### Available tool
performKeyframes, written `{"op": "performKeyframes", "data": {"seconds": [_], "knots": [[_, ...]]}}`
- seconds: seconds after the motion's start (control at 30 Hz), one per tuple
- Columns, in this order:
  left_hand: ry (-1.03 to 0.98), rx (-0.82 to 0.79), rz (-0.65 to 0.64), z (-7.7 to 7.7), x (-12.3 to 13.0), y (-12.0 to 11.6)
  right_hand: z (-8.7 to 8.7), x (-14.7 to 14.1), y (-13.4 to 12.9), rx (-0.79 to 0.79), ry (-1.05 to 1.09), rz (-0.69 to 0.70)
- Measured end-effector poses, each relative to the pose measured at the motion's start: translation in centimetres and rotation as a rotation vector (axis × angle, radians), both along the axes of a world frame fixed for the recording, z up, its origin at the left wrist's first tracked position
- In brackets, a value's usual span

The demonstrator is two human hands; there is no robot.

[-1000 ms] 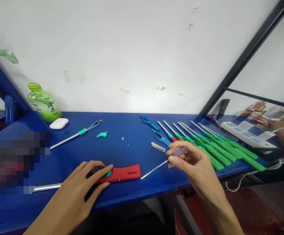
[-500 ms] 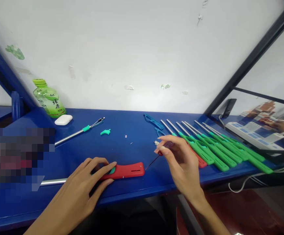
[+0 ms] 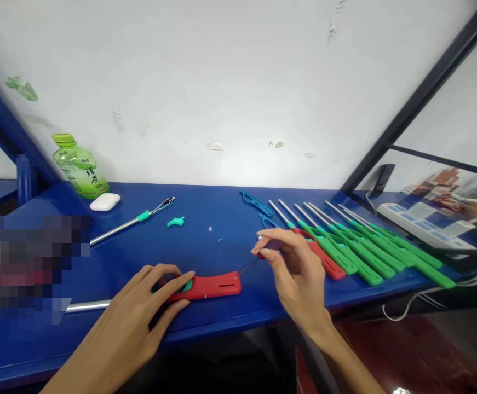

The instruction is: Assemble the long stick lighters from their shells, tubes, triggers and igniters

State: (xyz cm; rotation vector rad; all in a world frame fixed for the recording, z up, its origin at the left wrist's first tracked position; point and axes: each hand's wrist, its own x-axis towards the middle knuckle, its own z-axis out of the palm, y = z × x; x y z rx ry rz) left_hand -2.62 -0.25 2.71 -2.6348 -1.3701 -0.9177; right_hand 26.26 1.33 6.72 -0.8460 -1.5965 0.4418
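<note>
A red utility lighter lies flat near the table's front edge, its silver tube pointing left. My left hand grips its trigger end, thumb in front and fingers behind, covering part of the green trigger. Between the thumb and fingers of my right hand is a thin screwdriver, its handle mostly hidden. The shaft slants down to the small hole at the lighter's right end; whether the tip is inside, I cannot tell. Behind lie a loose green trigger and a separate metal tube with wires.
Several green lighters and a red one lie in a row at right. Blue casing pieces sit behind. A green tea bottle, white earbud case, tiny parts and a power strip are also around.
My right hand has moved slightly left and up, bringing the screwdriver's tip from beside the red lighter to its right end. My left hand keeps its hold.
</note>
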Motion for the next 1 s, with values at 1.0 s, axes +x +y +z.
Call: {"op": "performKeyframes", "data": {"seconds": [1.0], "knots": [[0.02, 0.003, -0.004, 0.03, -0.04, 0.01, 0.94, -0.12, 0.24, -0.005, -0.11, 0.085]]}}
